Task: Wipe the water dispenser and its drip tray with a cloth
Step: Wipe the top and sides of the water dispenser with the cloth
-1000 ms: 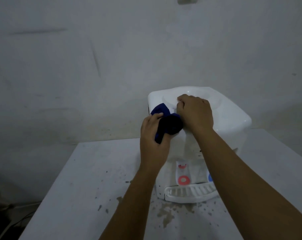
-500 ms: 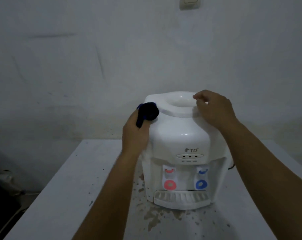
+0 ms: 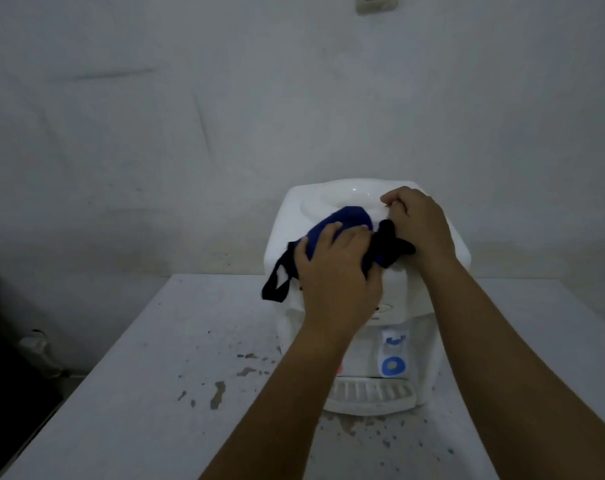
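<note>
The left hand [image 3: 335, 271] lies palm-down on the cloth [image 3: 346, 223], fingers together and slightly bent over it, pressing it against the front top edge of the dispenser [image 3: 432, 306]. The right hand [image 3: 418, 226] rests on the dispenser top just right of the cloth, fingers curled over the rim of the round recess; whether they also pinch the cloth's dark end cannot be told. The cloth is dark blue. One end hangs as a loop over the dispenser's left upper corner. The dispenser stands on a table [image 3: 138, 393]. Its drip tray [image 3: 373, 393] projects at the foot of the front, below a blue tap [image 3: 393, 365]. Brown stains [image 3: 218, 393] mark the table left of the dispenser. A wall switch [image 3: 377, 3] sits high above it.
</note>
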